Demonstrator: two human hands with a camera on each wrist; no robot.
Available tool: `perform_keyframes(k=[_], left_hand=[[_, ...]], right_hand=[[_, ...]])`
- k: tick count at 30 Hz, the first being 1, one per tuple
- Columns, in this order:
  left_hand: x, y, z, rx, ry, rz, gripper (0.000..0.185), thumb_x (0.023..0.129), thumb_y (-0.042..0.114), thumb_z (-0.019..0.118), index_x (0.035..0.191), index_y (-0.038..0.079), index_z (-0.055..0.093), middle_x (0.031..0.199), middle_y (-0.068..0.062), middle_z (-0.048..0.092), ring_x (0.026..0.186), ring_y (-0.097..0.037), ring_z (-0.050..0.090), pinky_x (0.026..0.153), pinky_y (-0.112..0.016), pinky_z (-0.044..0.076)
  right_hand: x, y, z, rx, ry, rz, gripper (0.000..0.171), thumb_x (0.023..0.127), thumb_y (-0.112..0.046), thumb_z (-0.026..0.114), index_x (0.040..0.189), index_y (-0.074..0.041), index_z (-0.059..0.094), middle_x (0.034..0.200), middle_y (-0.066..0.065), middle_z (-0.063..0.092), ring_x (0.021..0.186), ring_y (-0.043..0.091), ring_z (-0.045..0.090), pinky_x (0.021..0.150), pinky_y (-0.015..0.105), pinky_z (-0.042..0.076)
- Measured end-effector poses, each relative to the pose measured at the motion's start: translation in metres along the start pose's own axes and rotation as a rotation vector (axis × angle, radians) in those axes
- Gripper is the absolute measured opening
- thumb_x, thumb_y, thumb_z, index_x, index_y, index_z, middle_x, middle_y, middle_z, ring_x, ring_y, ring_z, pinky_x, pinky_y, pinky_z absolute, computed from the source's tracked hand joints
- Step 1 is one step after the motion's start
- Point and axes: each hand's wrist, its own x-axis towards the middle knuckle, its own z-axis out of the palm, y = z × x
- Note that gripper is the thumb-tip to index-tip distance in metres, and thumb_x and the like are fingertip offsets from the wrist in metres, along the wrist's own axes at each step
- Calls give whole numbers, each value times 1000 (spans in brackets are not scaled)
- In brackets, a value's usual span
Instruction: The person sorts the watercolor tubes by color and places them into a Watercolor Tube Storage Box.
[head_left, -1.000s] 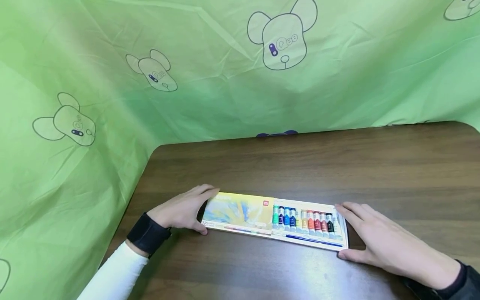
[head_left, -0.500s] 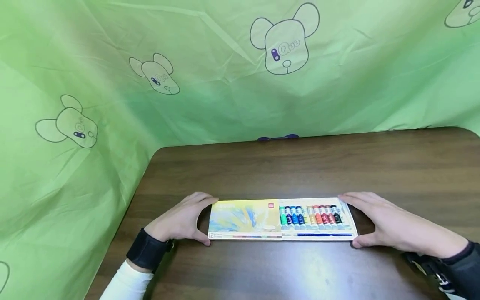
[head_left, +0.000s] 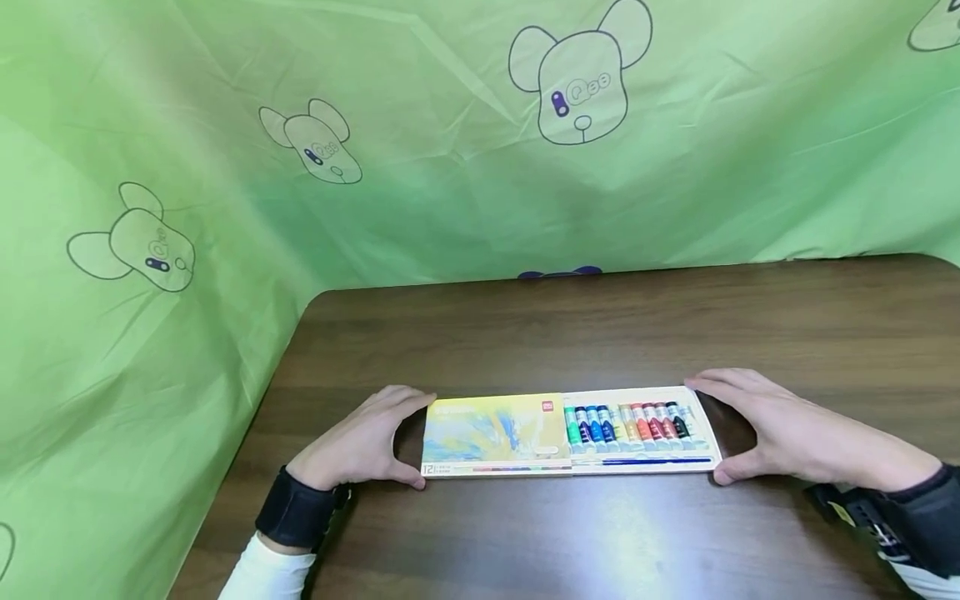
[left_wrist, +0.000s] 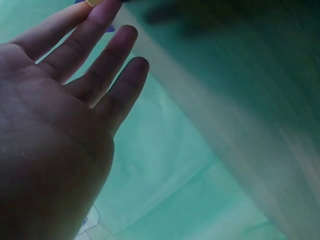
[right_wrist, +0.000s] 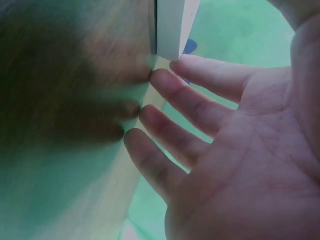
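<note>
A paint set box lies across the wooden table in the head view, its white tray [head_left: 600,465] slid partway out of its yellow sleeve [head_left: 495,429]. In the tray's exposed half sit several small paint tubes [head_left: 630,425] in a row, with a blue paintbrush [head_left: 656,461] in front of them. My left hand [head_left: 360,437] grips the sleeve's left end, thumb at the near corner and index finger at the far one. At the opposite end, my right hand [head_left: 787,429] holds the tray's corners in the same way. Both wrist views show the other fingers extended.
The brown wooden table [head_left: 525,333] has rounded back corners. Green cloth [head_left: 420,217] printed with outlined animal heads hangs behind it and along its left side. Light glares off the tabletop in front of the box.
Earlier the box slanted down to the right; now it lies nearly level in the head view. Its right end has swung upward and slightly right with my right hand. Both hands keep their hold.
</note>
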Motion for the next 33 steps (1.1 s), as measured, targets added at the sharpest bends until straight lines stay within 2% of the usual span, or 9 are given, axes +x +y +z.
perform_keyframes(k=[7, 11, 14, 18, 21, 23, 28, 33], left_hand=[[5, 3, 1, 15, 8, 11, 105, 67, 41, 99, 154, 6, 51, 151, -8, 60, 143, -29, 50, 118, -50, 42], [7, 6, 2, 1, 13, -1, 103, 67, 38, 97, 153, 7, 51, 151, -7, 59, 143, -28, 50, 117, -49, 44], [8, 9, 3, -12, 16, -5, 100, 67, 36, 95, 152, 7, 51, 151, -6, 58, 143, -27, 50, 116, -49, 45], [9, 11, 5, -11, 35, 7, 100, 65, 36, 94, 151, 7, 52, 149, -5, 59, 142, -26, 51, 116, -48, 45], [10, 14, 7, -3, 45, 13, 100, 65, 37, 94, 150, 7, 53, 149, -5, 60, 142, -26, 51, 116, -47, 45], [10, 15, 8, -2, 43, 10, 100, 65, 38, 94, 151, 7, 52, 149, -4, 60, 142, -26, 51, 116, -47, 45], [9, 20, 10, -3, 43, -9, 100, 65, 38, 95, 151, 8, 53, 148, -4, 60, 142, -26, 51, 116, -47, 46], [11, 24, 13, 11, 46, -6, 100, 66, 39, 95, 151, 7, 52, 149, -4, 60, 141, -25, 52, 115, -46, 46]], right_hand=[[1, 4, -1, 2, 29, -30, 105, 59, -64, 95, 144, -14, 57, 145, 9, 57, 131, 29, 51, 98, 21, 36], [2, 6, -3, -13, 39, -44, 106, 57, -63, 96, 143, -14, 58, 145, 10, 57, 133, 31, 49, 102, 32, 38], [1, 7, -2, -18, 53, -60, 104, 57, -64, 96, 141, -15, 60, 144, 10, 58, 133, 31, 49, 102, 36, 37], [3, 8, 1, -12, 81, -97, 102, 58, -65, 95, 140, -14, 61, 142, 9, 59, 132, 31, 50, 105, 23, 30], [4, 9, 2, -6, 90, -109, 102, 58, -66, 94, 139, -13, 62, 141, 8, 60, 132, 30, 50, 106, 19, 26], [5, 9, 2, -7, 82, -107, 103, 58, -67, 94, 139, -13, 62, 141, 8, 60, 132, 31, 50, 107, 23, 29], [8, 9, 2, -2, 40, -90, 105, 60, -70, 91, 141, -12, 61, 145, 12, 58, 135, 35, 51, 105, 44, 40], [11, 10, 2, 9, 12, -75, 107, 60, -70, 91, 142, -10, 61, 146, 15, 57, 135, 37, 51, 103, 55, 44]])
